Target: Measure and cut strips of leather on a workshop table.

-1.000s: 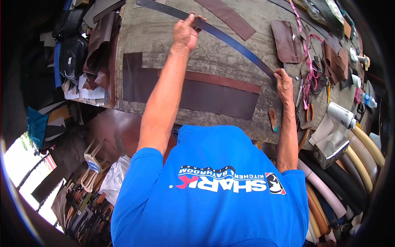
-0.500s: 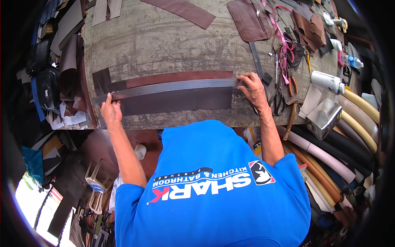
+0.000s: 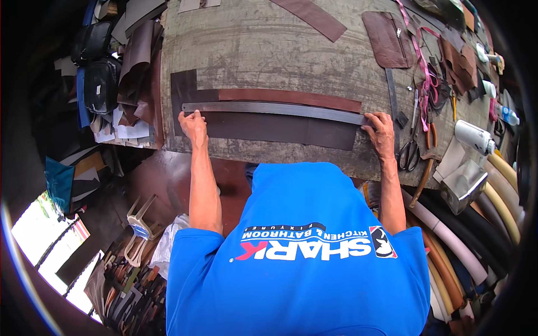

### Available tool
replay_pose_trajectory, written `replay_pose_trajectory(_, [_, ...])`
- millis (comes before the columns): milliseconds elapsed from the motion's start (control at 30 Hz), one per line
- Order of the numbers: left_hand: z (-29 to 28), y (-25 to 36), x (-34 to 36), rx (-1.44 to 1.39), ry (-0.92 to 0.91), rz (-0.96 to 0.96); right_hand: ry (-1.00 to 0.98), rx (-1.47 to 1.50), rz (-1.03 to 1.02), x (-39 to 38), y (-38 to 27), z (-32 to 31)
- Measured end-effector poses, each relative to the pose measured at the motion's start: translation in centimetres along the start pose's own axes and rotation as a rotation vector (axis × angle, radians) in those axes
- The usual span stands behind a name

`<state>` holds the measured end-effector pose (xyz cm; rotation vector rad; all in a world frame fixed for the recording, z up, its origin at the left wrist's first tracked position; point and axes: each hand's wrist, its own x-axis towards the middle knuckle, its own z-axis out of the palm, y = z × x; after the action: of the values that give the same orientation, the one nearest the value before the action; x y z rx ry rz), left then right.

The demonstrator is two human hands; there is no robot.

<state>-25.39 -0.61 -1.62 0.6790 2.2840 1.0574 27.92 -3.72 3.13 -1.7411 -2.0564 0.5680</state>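
Observation:
A long metal ruler (image 3: 274,108) lies left to right near the table's front edge. My left hand (image 3: 194,127) pinches its left end with bent fingers, over a dark brown leather piece (image 3: 184,84). At the other end, my right hand (image 3: 381,133) has its thumb and fingers closed on the ruler. Beneath the ruler, a wide dark leather panel (image 3: 280,129) shows on the near side. Along its far side runs a narrow reddish-brown leather strip (image 3: 291,97), roughly parallel to it. Parts of the leather under the ruler are hidden.
Right of my right hand lie black-handled scissors (image 3: 409,155), orange-handled pliers (image 3: 431,136), a hammer (image 3: 421,183) and a pink tape measure (image 3: 424,67). A zippered brown leather piece (image 3: 386,40) rests farther back. Material rolls (image 3: 448,246) stand at right; leather scraps (image 3: 134,61) pile at left.
The view has shifted and turned, so the table sits farther right. The ruler's left end has come in over the dark leather, and my left hand has moved with it.

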Motion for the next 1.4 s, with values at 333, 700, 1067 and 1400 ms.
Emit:
replay_pose_trajectory(333, [2.4,-1.5,-3.8,0.638,0.174,0.56,-0.031,0.002,0.024,0.1,-0.6,0.3])
replay_pose_trajectory(700, [3.2,-2.2,-4.5,0.683,0.18,0.522,-0.015,-0.069,0.017,-0.3,-0.6,0.4])
replay_pose_trajectory(1067, [3.9,-1.7,-4.6,0.744,0.19,0.558,0.008,-0.135,-0.019,-0.1,-0.4,0.1])
replay_pose_trajectory(1400, [3.3,-2.9,-3.3,0.804,0.216,0.585,0.04,-0.116,-0.047,-0.1,0.2,0.9])
